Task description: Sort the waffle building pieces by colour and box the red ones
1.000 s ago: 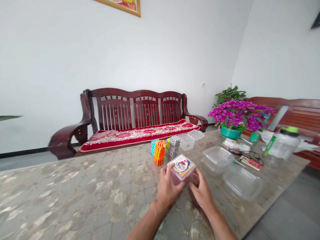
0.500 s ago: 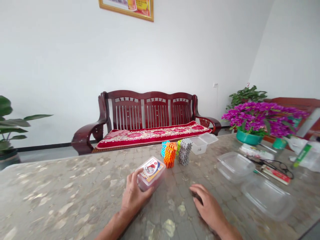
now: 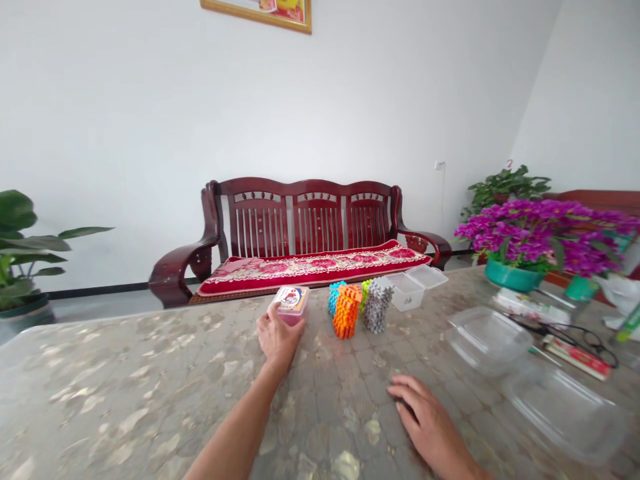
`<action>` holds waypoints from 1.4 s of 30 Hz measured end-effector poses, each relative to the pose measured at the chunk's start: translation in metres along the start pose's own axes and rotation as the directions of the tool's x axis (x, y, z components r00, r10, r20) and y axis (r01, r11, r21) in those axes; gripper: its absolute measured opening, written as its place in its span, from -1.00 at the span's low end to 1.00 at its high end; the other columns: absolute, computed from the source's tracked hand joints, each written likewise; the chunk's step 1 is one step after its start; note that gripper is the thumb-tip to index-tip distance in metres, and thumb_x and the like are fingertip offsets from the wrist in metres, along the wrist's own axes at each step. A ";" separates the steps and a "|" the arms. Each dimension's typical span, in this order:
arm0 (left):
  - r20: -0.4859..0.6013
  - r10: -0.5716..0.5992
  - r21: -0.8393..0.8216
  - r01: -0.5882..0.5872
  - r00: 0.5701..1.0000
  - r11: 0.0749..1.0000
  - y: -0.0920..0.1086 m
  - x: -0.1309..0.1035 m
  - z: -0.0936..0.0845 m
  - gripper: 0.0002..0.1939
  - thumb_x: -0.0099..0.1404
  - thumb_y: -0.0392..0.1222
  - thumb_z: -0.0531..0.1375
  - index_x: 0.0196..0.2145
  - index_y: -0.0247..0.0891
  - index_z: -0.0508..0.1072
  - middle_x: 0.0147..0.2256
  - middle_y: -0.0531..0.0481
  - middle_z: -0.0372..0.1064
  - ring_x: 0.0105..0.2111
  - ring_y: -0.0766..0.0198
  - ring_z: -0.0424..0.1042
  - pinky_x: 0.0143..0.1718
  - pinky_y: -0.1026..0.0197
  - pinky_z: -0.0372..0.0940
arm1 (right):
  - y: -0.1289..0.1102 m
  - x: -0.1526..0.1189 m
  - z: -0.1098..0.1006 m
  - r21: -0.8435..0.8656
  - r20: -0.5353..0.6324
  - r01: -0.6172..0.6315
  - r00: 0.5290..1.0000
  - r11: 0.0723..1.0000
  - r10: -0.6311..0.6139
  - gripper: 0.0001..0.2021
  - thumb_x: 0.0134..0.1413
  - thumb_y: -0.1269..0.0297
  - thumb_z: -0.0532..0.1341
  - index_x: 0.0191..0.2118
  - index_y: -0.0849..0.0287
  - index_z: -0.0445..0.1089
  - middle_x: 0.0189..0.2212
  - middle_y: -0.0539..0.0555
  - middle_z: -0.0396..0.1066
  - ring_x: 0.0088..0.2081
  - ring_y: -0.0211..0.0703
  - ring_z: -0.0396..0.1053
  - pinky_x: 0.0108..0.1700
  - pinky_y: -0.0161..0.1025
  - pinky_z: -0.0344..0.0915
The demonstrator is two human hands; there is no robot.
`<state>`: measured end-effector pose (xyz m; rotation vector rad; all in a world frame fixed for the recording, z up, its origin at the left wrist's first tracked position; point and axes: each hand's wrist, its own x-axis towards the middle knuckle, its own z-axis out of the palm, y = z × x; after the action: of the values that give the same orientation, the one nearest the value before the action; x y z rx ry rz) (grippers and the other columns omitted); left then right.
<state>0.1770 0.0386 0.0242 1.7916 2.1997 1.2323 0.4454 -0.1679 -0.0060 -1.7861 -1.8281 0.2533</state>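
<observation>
My left hand [image 3: 279,337] is wrapped round a small clear plastic box [image 3: 299,308] with a printed label on its lid and something reddish inside. The box is left of a cluster of bumpy stacks: an orange one [image 3: 346,313] in front, a grey one [image 3: 377,307] to its right, a blue one [image 3: 334,297] and a yellow-green one [image 3: 365,291] partly hidden behind. My right hand [image 3: 425,417] rests on the table nearer to me, holding nothing, its fingers slightly curled and apart.
An open clear container [image 3: 406,297] stands behind the stacks. Toward the right lie clear plastic trays [image 3: 487,340], black-framed glasses [image 3: 595,337] and a red-and-white box [image 3: 575,357]. A teal pot of purple flowers [image 3: 515,273] is at the back right. Beyond the table stands a wooden bench [image 3: 315,220].
My left hand has carried the labelled box away from me and slightly left, so it is now beside the stacks. My right hand has stayed nearly still; the view has shifted slightly.
</observation>
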 end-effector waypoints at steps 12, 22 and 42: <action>0.103 0.150 -0.150 -0.134 0.983 0.980 -0.016 0.014 0.017 -0.11 0.13 -0.14 0.24 0.31 -0.12 -0.12 0.07 -0.22 0.08 0.07 0.01 0.25 -0.05 -0.01 0.29 | 0.007 0.006 0.002 0.022 0.021 0.047 0.999 0.999 -0.047 -0.62 0.02 0.39 0.07 -0.07 -0.04 0.47 -0.05 0.05 0.43 0.00 -0.06 0.35 0.09 -0.12 0.27; 0.276 0.199 -0.153 -0.161 0.940 0.975 -0.070 -0.023 -0.017 -0.31 0.14 -0.17 0.14 0.22 -0.31 0.11 0.06 -0.22 0.24 0.05 0.05 0.31 0.09 -0.01 0.20 | 0.042 0.125 -0.011 -0.136 -0.370 -0.179 0.921 0.974 0.118 -0.37 0.03 0.44 0.01 0.29 0.24 0.02 0.23 0.25 0.10 0.23 0.02 0.13 0.21 -0.07 0.15; 0.411 0.272 -0.196 -0.207 0.870 0.958 -0.066 -0.035 -0.041 -0.50 0.13 -0.26 0.12 0.06 -0.25 0.32 -0.04 -0.12 0.37 0.03 0.10 0.29 0.08 0.09 0.15 | 0.064 0.212 -0.063 -0.492 -0.264 -0.419 0.907 0.763 0.328 -0.71 0.25 0.37 -0.03 -0.14 0.29 0.42 -0.12 0.29 0.38 -0.22 -0.02 0.44 -0.26 -0.18 0.26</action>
<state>0.1151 -0.0140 -0.0023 2.0786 1.6411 0.8788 0.5426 0.0266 0.0687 -2.4846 -1.4924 -0.2949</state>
